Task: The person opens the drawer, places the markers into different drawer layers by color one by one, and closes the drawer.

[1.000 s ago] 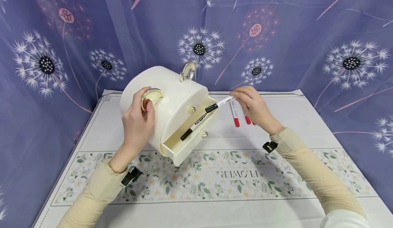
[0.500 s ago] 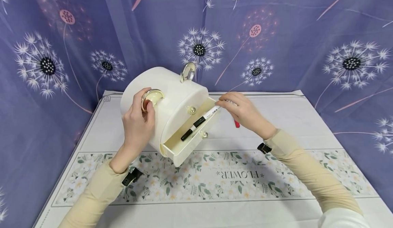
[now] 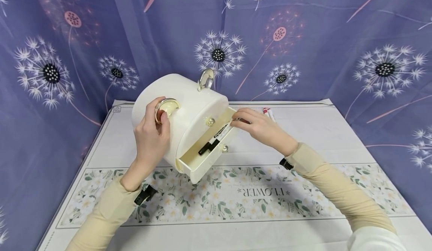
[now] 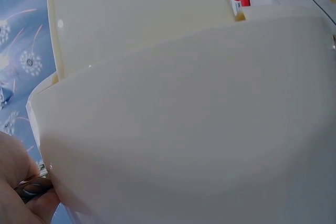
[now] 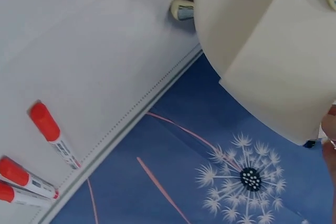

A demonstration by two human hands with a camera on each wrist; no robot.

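A white rounded box [image 3: 175,89] with a pulled-out drawer [image 3: 192,163] is tilted over the table. My left hand [image 3: 150,133] grips the metallic ring handle [image 3: 168,104] on its side; the left wrist view shows that handle between the fingers at the lower left. Over the drawer's far end, my right hand [image 3: 261,127] pinches the white end of a black-capped marker [image 3: 222,134], whose cap points down into the drawer. Beside it, another black-capped marker [image 3: 203,149] lies in the drawer. In the right wrist view only some fingers [image 5: 328,127] show at the edge.
Several red-capped markers [image 5: 44,121] lie on the white tablecloth, mostly behind my right hand in the head view. A second ring handle [image 3: 206,79] and small round knobs [image 3: 225,148] project from the box. A dandelion-print curtain [image 3: 303,26] stands behind the table.
My right hand has moved left and slightly down with its black-capped marker, which has gone from above the drawer into it, beside the other marker. The left hand and box stay put.
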